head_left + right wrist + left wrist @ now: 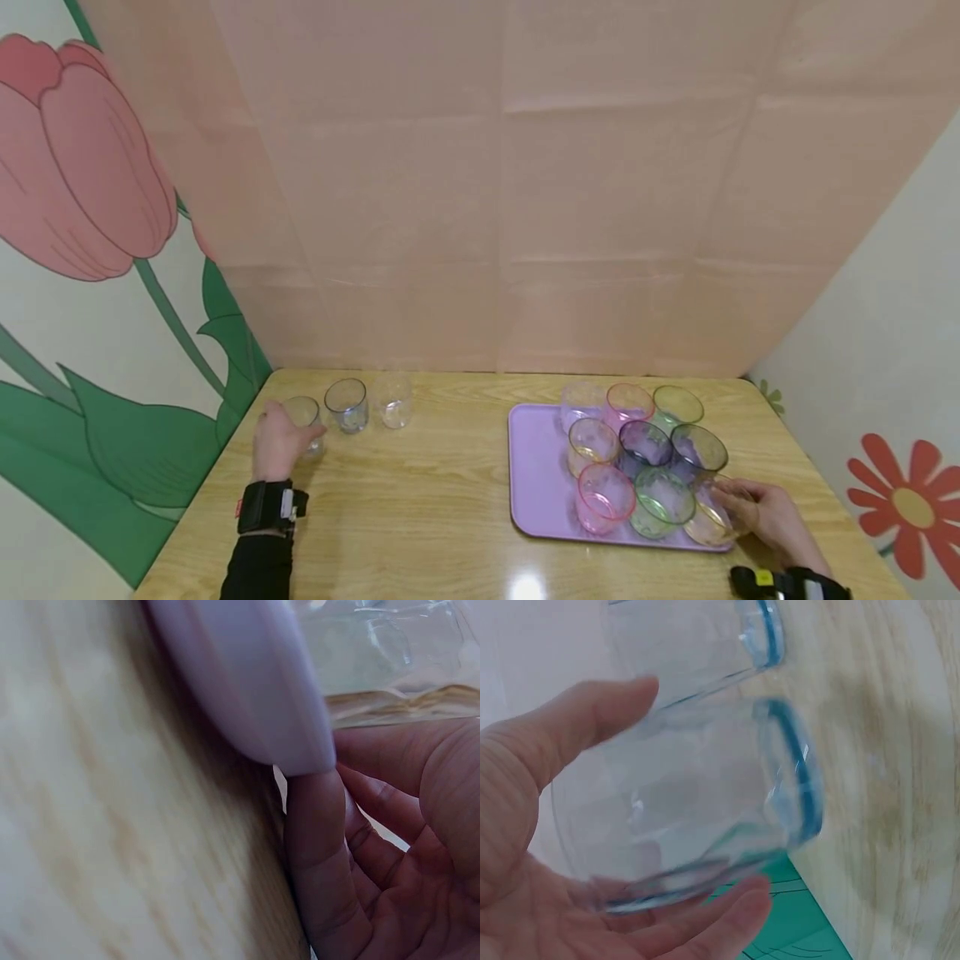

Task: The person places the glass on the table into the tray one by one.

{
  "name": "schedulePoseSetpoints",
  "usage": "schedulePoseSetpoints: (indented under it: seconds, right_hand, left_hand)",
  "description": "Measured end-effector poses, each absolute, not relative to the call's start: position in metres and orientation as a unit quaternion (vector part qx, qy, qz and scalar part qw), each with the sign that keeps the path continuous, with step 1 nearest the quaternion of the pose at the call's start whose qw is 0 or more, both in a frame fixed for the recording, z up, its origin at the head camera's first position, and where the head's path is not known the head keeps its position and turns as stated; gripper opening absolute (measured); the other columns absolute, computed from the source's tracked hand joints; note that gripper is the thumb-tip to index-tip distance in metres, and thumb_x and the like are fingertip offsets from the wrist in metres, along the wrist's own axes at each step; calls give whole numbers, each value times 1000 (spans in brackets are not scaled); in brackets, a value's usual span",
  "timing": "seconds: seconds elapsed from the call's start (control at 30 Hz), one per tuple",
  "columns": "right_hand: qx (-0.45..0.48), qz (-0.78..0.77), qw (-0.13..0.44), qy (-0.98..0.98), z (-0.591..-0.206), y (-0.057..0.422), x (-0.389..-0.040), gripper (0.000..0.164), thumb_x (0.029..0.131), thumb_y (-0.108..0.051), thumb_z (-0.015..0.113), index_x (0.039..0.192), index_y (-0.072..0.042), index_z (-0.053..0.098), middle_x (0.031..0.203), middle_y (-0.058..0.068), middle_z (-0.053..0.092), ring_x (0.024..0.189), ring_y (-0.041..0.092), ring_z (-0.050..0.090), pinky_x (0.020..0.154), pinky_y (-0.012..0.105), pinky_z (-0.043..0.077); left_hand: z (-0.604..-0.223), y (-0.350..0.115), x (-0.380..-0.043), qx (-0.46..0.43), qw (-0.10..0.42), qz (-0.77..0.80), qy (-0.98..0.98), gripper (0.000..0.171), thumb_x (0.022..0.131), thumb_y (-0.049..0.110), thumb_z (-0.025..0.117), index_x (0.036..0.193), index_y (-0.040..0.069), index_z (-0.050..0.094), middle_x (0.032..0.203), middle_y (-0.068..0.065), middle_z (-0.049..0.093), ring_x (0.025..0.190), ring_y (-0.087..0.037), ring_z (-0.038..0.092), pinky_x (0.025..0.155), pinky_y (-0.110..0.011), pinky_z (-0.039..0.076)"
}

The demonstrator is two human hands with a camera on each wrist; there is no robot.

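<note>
My left hand (279, 442) holds a clear glass (682, 802) at the left of the table, thumb on one side and fingers on the other; its thick base looks bluish in the left wrist view. Beside it stand a grey-rimmed glass (347, 408) and a colourless glass (393, 402). My right hand (772, 517) grips the right edge of the lilac tray (536, 475), close to its near corner. An amber glass (705, 525) stands at that corner, right against my thumb. In the right wrist view the fingertips are partly hidden behind the tray's rim.
Several tinted glasses stand close together on the tray, among them a pink glass (603, 500), a green glass (662, 504) and a dark glass (645, 450). The wooden table (420, 500) meets a beige-covered wall (495, 208) at the back.
</note>
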State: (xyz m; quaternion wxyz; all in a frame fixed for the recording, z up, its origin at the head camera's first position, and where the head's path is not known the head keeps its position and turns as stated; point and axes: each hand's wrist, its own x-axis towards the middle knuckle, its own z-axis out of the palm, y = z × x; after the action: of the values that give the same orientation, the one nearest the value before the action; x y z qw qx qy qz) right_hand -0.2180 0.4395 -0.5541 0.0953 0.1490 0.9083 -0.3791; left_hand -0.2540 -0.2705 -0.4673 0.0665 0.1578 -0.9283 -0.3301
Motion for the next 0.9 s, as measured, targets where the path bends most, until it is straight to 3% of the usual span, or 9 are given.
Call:
schedulePoseSetpoints:
  seconds: [0.17, 0.27, 0.53, 0.7, 0.9]
  right_hand:
    - [155, -381, 97, 906, -554, 439, -219, 67, 82, -60, 70, 113, 0, 71, 108, 12, 71, 92, 18, 54, 71, 25, 42]
    - [158, -383, 101, 905, -554, 439, -219, 67, 82, -60, 70, 113, -1, 71, 109, 12, 71, 94, 20, 55, 72, 26, 41]
    - [150, -383, 94, 907, -554, 439, -218, 68, 83, -58, 70, 115, 1, 69, 109, 12, 71, 92, 16, 54, 71, 23, 41]
    - [156, -389, 105, 902, -553, 439, -219, 69, 82, -59, 70, 116, 1, 69, 110, 12, 70, 94, 20, 54, 73, 25, 41]
    - [150, -389, 109, 903, -555, 439, -219, 67, 83, -58, 70, 115, 1, 69, 112, 15, 69, 100, 26, 55, 77, 33, 46]
  left_hand:
    - [-463, -267, -255, 177, 138, -360, -906, 82, 79, 21, 75, 136, -14, 29, 129, -41, 44, 114, -55, 48, 91, -63, 43]
    - [-460, -263, -256, 180, 176, -383, -889, 82, 77, 20, 76, 139, -6, 30, 129, -36, 44, 112, -51, 48, 87, -61, 44]
    - [-458, -253, -259, 142, 265, -395, -868, 78, 75, 28, 84, 138, 5, 44, 105, -19, 49, 90, -30, 47, 69, -39, 38]
    - [-457, -244, -263, 103, 278, -419, -858, 76, 74, 26, 86, 136, 7, 47, 96, -13, 46, 82, -23, 43, 68, -35, 34]
    - [-455, -229, -267, 75, 253, -483, -835, 76, 72, 20, 87, 135, 7, 45, 106, -17, 49, 90, -22, 49, 71, -28, 40]
